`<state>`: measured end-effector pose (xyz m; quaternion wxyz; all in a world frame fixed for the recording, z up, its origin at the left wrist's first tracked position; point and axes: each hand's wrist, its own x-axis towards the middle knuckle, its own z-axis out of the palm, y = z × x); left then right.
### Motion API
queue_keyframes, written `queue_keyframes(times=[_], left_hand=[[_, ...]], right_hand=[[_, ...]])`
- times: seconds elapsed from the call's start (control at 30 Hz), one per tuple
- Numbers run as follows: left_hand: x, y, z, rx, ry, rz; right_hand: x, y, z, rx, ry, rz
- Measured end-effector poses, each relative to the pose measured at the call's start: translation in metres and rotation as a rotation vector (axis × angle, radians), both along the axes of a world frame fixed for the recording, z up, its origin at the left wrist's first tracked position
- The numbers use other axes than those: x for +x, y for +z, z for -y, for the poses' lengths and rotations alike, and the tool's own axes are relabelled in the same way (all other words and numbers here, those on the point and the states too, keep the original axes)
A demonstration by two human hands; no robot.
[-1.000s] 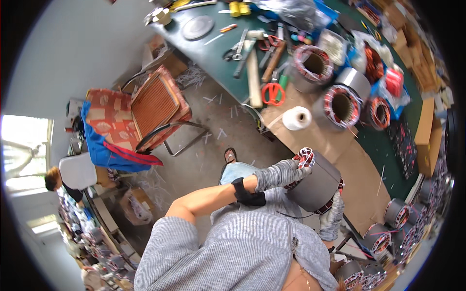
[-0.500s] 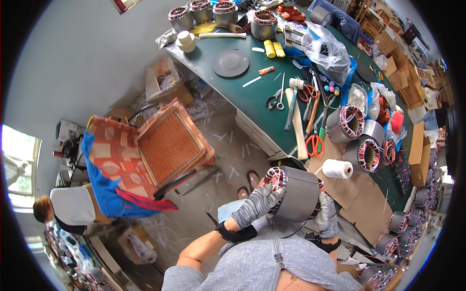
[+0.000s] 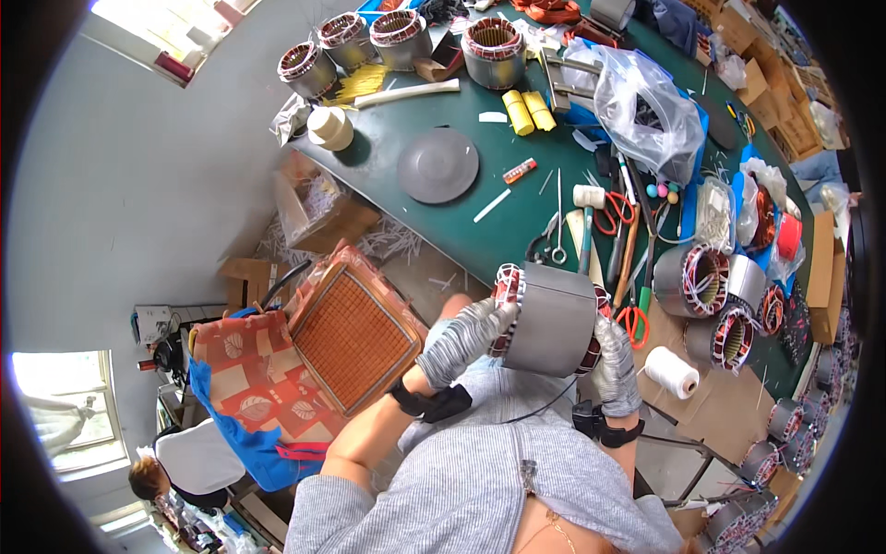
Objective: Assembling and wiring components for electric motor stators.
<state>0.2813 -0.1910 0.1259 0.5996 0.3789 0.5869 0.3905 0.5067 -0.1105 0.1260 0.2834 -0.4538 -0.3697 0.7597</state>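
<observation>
A grey cylindrical motor stator (image 3: 552,319) with red, white-laced windings at both ends is held up in front of my body, lying on its side in the air. My left hand (image 3: 468,340), in a grey striped glove, grips its left end by the windings. My right hand (image 3: 614,365), gloved alike, grips the right end; some of its fingers are hidden behind the stator. Just beyond the stator, on the green table (image 3: 369,164), lie a white-headed mallet (image 3: 588,205), red-handled scissors (image 3: 633,325) and a spool of white cord (image 3: 672,371).
A round grey disc (image 3: 438,166) lies on the table. Several stators (image 3: 494,51) line its far edge, and others (image 3: 692,280) stand at the right. A cushioned chair (image 3: 355,337) is at my left. Behind it, another person (image 3: 189,462) sits near the window.
Both hands have lifted the stator up and slightly left, nearer the table. My view has shifted, and my body stands closer to the table.
</observation>
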Motion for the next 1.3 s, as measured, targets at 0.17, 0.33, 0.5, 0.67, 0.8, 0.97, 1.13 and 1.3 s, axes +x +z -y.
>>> queue_keyframes(times=[0.17, 0.33, 0.5, 0.67, 0.8, 0.97, 1.13, 1.3], left_hand=[[-0.068, 0.008, -0.058, -0.19, 0.142, 0.142], [-0.159, -0.023, -0.115, -0.278, 0.062, 0.234], [-0.22, -0.068, -0.183, -0.417, 0.183, 0.276], [-0.266, -0.127, -0.225, -0.523, 0.104, 0.261], [-0.289, -0.167, -0.245, -0.443, -0.022, -0.072], [-0.312, -0.172, -0.265, -0.304, 0.0, -0.764], [-0.337, -0.189, -0.272, 0.102, -0.17, -0.596], [-0.328, -0.173, -0.319, 0.097, -0.472, -0.859]], right_hand=[[-0.065, -0.007, -0.041, -0.014, -0.001, 0.003], [-0.156, -0.009, -0.07, 0.035, -0.123, 0.018], [-0.246, -0.041, -0.094, 0.027, -0.261, 0.182], [-0.315, -0.052, -0.12, 0.097, -0.269, 0.411], [-0.363, -0.046, -0.133, 0.247, -0.147, 0.607], [-0.413, -0.046, -0.147, 0.138, 0.028, 0.656], [-0.432, -0.047, -0.135, 0.325, 0.274, 1.068], [-0.393, 0.031, -0.148, 0.196, -0.027, 0.582]])
